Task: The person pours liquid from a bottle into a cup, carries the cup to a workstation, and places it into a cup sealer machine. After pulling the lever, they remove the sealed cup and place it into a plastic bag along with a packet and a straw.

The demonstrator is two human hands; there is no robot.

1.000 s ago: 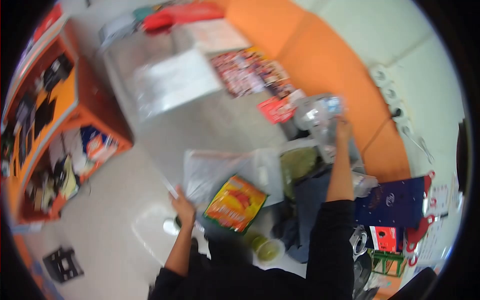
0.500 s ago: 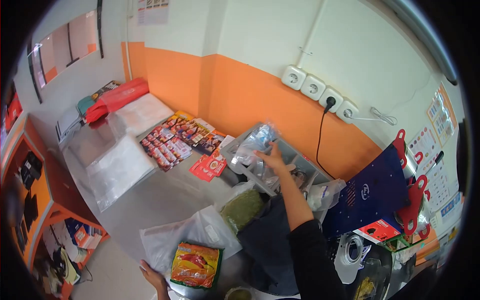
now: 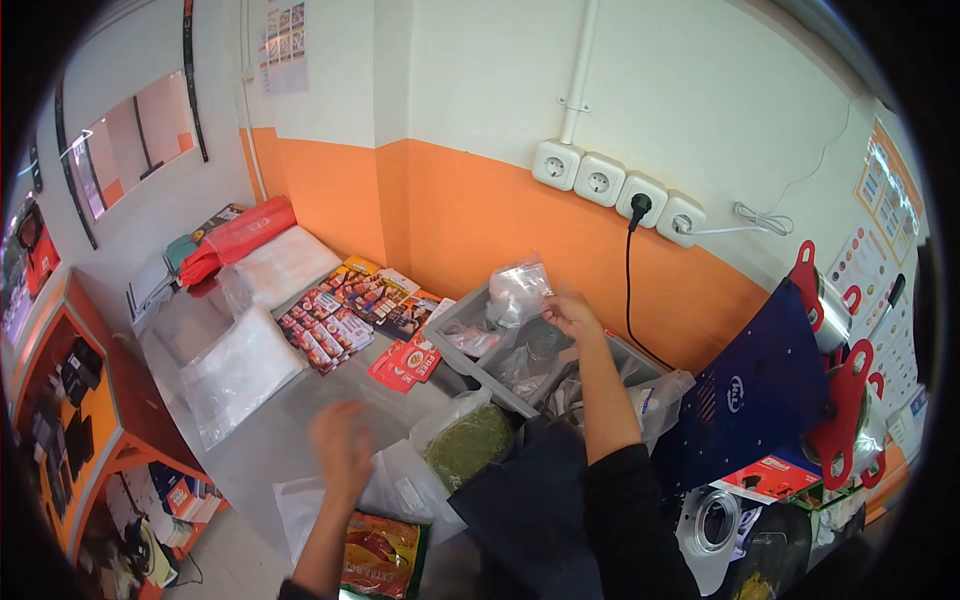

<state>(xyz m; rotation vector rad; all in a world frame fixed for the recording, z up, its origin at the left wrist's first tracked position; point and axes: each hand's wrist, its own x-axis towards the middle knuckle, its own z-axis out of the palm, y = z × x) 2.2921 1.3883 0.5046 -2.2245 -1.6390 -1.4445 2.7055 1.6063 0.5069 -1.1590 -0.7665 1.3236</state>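
- Biggest thing was the grey counter (image 3: 245, 440), running up to an orange-and-white wall (image 3: 480, 210).
- Next, a dark blue panel (image 3: 745, 350) stood tilted on the right. It had a white logo on it, but I couldn't make out the letters for sure.
- Dark cloth (image 3: 525, 500) was draped in front, close to the person's right sleeve.
- Grey divided bin (image 3: 485, 378) sat on the counter near the wall, its compartments stuffed with plastic packs.
- White plastic bag (image 3: 300, 505) lay flat under the left forearm, with a small label on it, print too tiny to read.
- Colourful flyers (image 3: 325, 325) were spread left of the bin, full of pictures; couldn't read the text.
- Clear bag of green stuff (image 3: 468, 448) was between the white bag and the dark cloth.
- Red-and-yellow packet (image 3: 385, 555) was at the bottom by the left forearm, writing along its lower edge looked like "EXTRA".
- Left hand (image 3: 343, 445) was over the counter near the white bag, so blurred I couldn't tell how the fingers stood.
- Right hand (image 3: 573, 314) was pinching the edge of a clear plastic pack (image 3: 520, 292) between its fingers, right above the bin.
- Smallest were the red cards (image 3: 405, 362) beside the flyers, and "FREE" was readable there.
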